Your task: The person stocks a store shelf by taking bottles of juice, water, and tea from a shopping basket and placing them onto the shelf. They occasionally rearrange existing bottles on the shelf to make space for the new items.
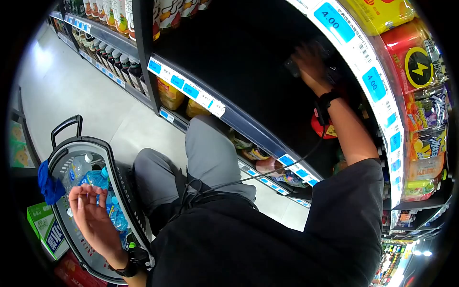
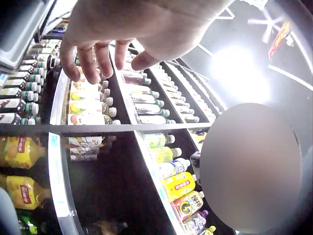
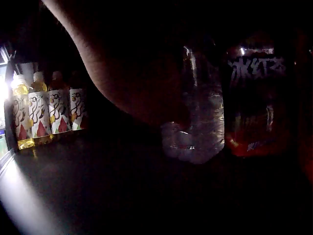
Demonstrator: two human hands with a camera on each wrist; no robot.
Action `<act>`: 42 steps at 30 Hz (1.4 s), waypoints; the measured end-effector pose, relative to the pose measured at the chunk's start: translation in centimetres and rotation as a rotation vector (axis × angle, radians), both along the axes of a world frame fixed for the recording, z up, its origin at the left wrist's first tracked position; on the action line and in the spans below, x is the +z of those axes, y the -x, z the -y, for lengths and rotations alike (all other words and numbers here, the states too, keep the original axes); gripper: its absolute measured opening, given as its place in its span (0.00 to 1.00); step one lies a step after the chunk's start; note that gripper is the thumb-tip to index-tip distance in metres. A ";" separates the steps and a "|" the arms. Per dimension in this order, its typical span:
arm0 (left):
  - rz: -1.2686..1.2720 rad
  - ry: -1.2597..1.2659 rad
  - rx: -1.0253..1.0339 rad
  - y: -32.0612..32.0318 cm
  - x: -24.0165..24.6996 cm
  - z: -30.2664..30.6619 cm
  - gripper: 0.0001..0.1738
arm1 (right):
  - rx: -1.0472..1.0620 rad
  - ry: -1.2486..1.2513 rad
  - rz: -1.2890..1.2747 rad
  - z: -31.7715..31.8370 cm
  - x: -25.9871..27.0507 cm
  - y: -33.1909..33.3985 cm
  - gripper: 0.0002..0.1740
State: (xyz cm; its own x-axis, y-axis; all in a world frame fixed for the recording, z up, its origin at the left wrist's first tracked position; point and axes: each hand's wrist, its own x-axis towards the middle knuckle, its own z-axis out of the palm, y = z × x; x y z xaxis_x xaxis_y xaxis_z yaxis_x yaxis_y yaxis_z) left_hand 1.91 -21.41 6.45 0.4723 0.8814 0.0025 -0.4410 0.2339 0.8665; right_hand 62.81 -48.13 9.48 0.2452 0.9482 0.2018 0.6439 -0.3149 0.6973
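Deep in the dark shelf bay, my right hand (image 1: pixel 308 62) grips a clear plastic bottle (image 3: pixel 200 112); shadow hides most of the fingers. Right beside it stands a bottle with a dark label and reddish base (image 3: pixel 257 107). My left hand (image 1: pixel 93 222) is over the grey shopping basket (image 1: pixel 111 167), fingers loosely bent and nothing in them. Clear and blue drink bottles (image 1: pixel 114 210) lie inside that basket. In the left wrist view the left hand (image 2: pixel 142 24) hangs palm down with its fingers apart.
A shelf edge with price tags (image 1: pixel 229 115) runs in front of my knees. Another shelf edge (image 1: pixel 368 71) curves beside my right arm, with packed drinks (image 1: pixel 406 62) beyond. Labelled juice bottles (image 3: pixel 39 112) line the bay's left. A cable (image 1: pixel 267 174) crosses my lap. A green box (image 1: pixel 45 227) stands beside the basket.
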 end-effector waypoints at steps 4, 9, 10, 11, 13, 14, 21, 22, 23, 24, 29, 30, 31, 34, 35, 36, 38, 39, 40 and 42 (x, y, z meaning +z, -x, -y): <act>0.010 -0.027 0.084 2.9 -0.8 -2.1 0.19 | 0.068 -0.034 -0.022 0.2 0.5 -0.3 0.19; -0.050 -0.019 0.384 7.9 -0.5 -3.8 0.23 | 0.240 0.004 -0.140 2.0 0.3 -2.1 0.24; -0.083 -0.013 0.454 9.1 -0.6 -4.3 0.21 | 0.161 0.017 -0.117 2.4 0.0 -2.1 0.28; -0.060 -0.048 0.431 10.8 -1.1 -4.9 0.21 | 0.080 0.034 -0.092 2.7 -0.3 -2.1 0.32; -0.027 -0.031 0.505 13.5 -2.1 -6.3 0.18 | -0.348 0.164 0.068 -0.2 1.3 4.3 0.37; -0.086 -0.017 0.606 14.5 -2.6 -6.9 0.16 | -0.439 0.154 0.044 -1.3 1.9 5.9 0.35; -1.191 -0.266 0.693 20.5 -10.5 -11.1 0.24 | -0.166 -0.412 -0.828 -3.3 2.9 10.7 0.19; -1.332 -0.314 0.691 20.9 -12.1 -11.2 0.27 | -0.122 -0.412 -0.842 -4.0 3.6 12.6 0.17; -1.292 -0.211 0.664 21.4 -12.5 -11.6 0.33 | -0.093 -0.418 -0.853 -4.0 4.2 14.2 0.16; -1.476 -0.264 0.614 22.4 -15.3 -11.6 0.38 | -0.030 -0.380 -0.849 -4.1 4.9 17.1 0.15; -1.830 -0.309 0.524 19.4 -16.6 -10.3 0.52 | 0.138 -0.386 -0.888 -3.2 5.7 23.5 0.08; -1.856 -0.316 0.561 18.6 -16.3 -9.9 0.53 | 0.126 -0.378 -0.931 -2.5 5.4 24.2 0.07; -1.877 -0.320 0.601 17.9 -16.1 -10.0 0.54 | 0.137 -0.380 -0.944 -2.3 5.4 24.4 0.06; -1.845 -0.367 0.699 16.9 -16.7 -10.3 0.53 | 0.140 -0.384 -0.975 -2.0 5.5 25.4 0.05; -1.830 -0.349 0.760 17.0 -17.6 -9.7 0.53 | 0.138 -0.391 -0.989 -2.3 5.7 25.6 0.05; -1.808 -0.356 0.797 17.0 -17.9 -9.8 0.52 | 0.151 -0.391 -0.987 -1.8 5.6 25.9 0.05; -1.769 -0.381 0.830 17.4 -19.0 -8.9 0.52 | 0.168 -0.372 -0.978 -1.8 5.8 26.3 0.05; -1.726 -0.431 0.873 17.2 -18.5 -9.1 0.51 | 0.169 -0.390 -0.987 -1.1 5.6 26.3 0.04; -1.688 -0.466 0.910 17.1 -18.4 -8.7 0.49 | 0.171 -0.388 -0.993 -0.8 5.7 26.4 0.04; -1.606 -0.522 0.909 18.2 -18.1 -8.0 0.48 | 0.167 -0.398 -0.983 -0.4 5.7 26.5 0.04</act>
